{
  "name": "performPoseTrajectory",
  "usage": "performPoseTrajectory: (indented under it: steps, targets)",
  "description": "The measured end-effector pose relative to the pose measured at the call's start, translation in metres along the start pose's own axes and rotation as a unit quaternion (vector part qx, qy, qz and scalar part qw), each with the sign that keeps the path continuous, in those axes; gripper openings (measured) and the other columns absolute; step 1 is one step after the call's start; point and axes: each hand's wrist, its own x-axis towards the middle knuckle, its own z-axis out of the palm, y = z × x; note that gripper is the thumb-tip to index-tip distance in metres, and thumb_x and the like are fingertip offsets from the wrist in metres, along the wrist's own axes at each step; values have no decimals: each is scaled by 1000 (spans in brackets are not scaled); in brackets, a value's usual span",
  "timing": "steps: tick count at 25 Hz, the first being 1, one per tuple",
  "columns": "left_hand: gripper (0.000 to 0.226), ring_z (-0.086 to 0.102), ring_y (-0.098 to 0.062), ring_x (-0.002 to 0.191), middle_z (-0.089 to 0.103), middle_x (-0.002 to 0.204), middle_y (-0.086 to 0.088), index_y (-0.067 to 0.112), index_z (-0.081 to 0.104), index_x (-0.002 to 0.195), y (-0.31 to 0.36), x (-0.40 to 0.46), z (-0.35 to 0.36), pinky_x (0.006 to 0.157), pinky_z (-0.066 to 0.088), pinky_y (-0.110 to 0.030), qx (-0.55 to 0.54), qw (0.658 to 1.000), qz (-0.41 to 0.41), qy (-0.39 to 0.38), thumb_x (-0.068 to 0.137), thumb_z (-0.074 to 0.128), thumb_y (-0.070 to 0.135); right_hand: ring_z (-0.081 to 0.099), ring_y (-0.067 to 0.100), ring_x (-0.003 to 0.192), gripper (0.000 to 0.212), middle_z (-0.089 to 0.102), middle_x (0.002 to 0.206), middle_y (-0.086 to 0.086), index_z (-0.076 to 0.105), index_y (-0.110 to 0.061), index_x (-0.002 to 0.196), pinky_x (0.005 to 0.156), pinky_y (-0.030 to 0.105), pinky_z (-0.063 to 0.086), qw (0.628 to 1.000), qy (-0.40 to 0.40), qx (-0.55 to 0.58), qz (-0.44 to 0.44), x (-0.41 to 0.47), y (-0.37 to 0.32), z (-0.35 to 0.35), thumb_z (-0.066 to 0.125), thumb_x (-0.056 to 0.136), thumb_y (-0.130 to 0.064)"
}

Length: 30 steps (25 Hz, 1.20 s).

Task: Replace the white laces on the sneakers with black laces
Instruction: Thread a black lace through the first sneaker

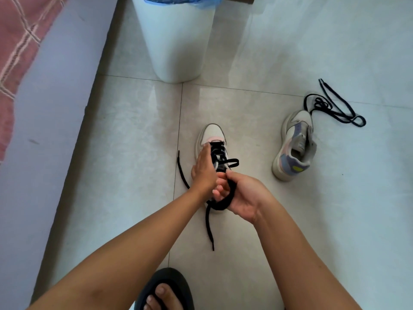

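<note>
Person was bent over the near sneaker (212,133), which stood upright on the tiled floor (125,135), toe pointing away toward the bin. Black lace (230,162) was already crossed through the front eyelets; one loop stuck out to the right of the tongue.

Left hand (204,168) lay flat along the left side of the upper, fingers straight and reaching toward the toe, pressing on the shoe, not curled round anything.

Right hand (242,194) was at the heel end, fingers curled round a bunched length of the same lace, gripping it. One free end ran down the floor toward the person, the other lay out to the left of the shoe.

Second sneaker (295,148) was off to the right, well apart, tipped on its side with the opening facing the near shoe; eyelets looked bare. Spare black lace (335,108) lay in a loose tangle on the floor just beyond its toe.

White bin (176,41) with a blue liner stood beyond the near sneaker. Foot in a black sandal (165,289) at the bottom edge. Bed edge with pink checked cover (20,41) on the left.
</note>
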Motion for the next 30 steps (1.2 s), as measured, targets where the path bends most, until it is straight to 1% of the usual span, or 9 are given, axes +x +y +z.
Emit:
performPoseTrajectory:
  steps: [3,5,6,11,19,23,26,28,30]
  targets:
    - [136,37,-24,135,33,150,-5,21,27,146,-4,10,9,108,38,-40,-56,998,16,-39,36,50,97,23,4,29,29,31,40,-5,47,-11,81,28,13,18,998,7,-43,-38,-19,14,3,34,103,-25]
    - [104,35,-13,129,31,148,-3,13,22,147,8,4,4,95,39,-6,-25,996,88,-9,68,81,46,18,5,33,27,28,41,-5,47,-11,84,32,13,13,991,17,-116,-68,-36,26,4,34,103,-25]
    - [98,34,-10,128,30,146,-2,10,21,147,8,9,2,90,34,2,-15,992,125,6,72,82,19,18,5,34,27,28,42,-5,48,-10,85,34,14,13,986,19,-144,-78,-43,30,4,34,102,-25]
    - [108,32,-11,137,30,152,2,26,19,148,-3,26,-2,115,28,-33,-4,988,154,-22,63,86,21,20,6,34,27,31,43,-5,50,-9,84,34,15,15,973,41,-198,-109,-50,22,4,35,102,-22]
    - [114,34,-18,135,37,147,8,38,18,145,-7,35,-4,113,29,-44,64,986,155,5,53,84,47,22,5,31,31,34,41,-3,56,-7,82,33,15,18,947,81,-279,-136,-56,23,9,36,101,-21]
    - [107,16,-13,143,17,157,10,29,11,150,-1,30,-9,118,1,-44,171,970,174,12,68,78,47,28,5,30,31,39,41,-2,55,-7,80,33,16,23,924,89,-347,-132,-59,21,10,36,101,-19]
    - [104,2,-10,146,0,159,9,25,3,151,-1,31,-11,118,-2,-44,267,945,187,-1,75,69,53,35,11,35,32,50,45,3,60,-4,83,38,19,28,912,87,-375,-141,-60,-7,14,38,100,-19]
    - [95,2,-15,146,4,159,1,23,14,151,2,30,-15,118,4,-45,300,927,224,-17,78,65,55,38,12,39,30,53,49,4,63,-3,84,40,21,32,887,84,-421,-171,-57,-47,23,42,99,-18]
    - [63,26,-24,140,34,150,-10,18,50,135,10,31,-23,114,24,-44,244,921,297,-58,82,63,50,40,12,42,30,52,54,4,63,-2,83,40,20,35,862,31,-482,-154,-51,-90,36,44,98,-20]
